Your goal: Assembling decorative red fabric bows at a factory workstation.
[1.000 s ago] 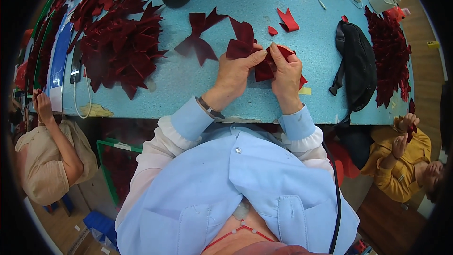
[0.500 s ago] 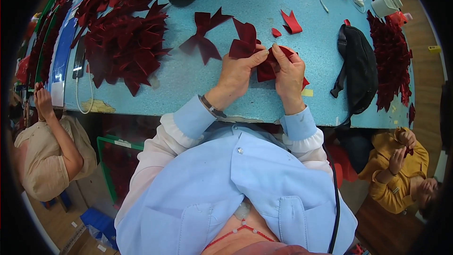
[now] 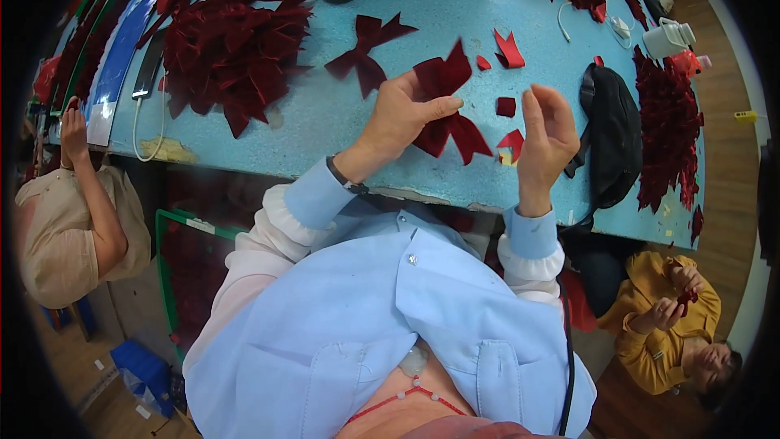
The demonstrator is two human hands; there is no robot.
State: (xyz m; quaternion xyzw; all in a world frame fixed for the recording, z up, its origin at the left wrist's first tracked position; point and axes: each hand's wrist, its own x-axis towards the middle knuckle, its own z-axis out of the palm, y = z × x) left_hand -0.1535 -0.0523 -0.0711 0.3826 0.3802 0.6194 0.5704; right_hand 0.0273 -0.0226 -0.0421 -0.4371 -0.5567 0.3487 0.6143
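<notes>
My left hand (image 3: 404,118) pinches a dark red ribbon bow (image 3: 449,138) at its middle, thumb on top, just above the blue table. The bow's notched tails spread up and down from the pinch. To its right, my right hand (image 3: 548,142) is raised with curved fingers and the thumb apart, nothing visible in it. A small dark red square (image 3: 506,106) lies between the bow and my right hand. A second dark red bow (image 3: 367,53) lies on the table beyond my left hand. Red ribbon scraps (image 3: 509,50) lie farther off, and another red piece (image 3: 512,143) lies beside my right wrist.
A large heap of dark red bows (image 3: 236,57) covers the table's left side; another pile (image 3: 668,134) lines the right. A black waist bag (image 3: 613,138) lies right of my hand. A phone with a cable (image 3: 149,65) lies at left. Two people sit at either side.
My right hand has let go of the bow and moved right, away from it. My left hand keeps the bow, now turned and spread open. The small square and lower scrap have come into sight.
</notes>
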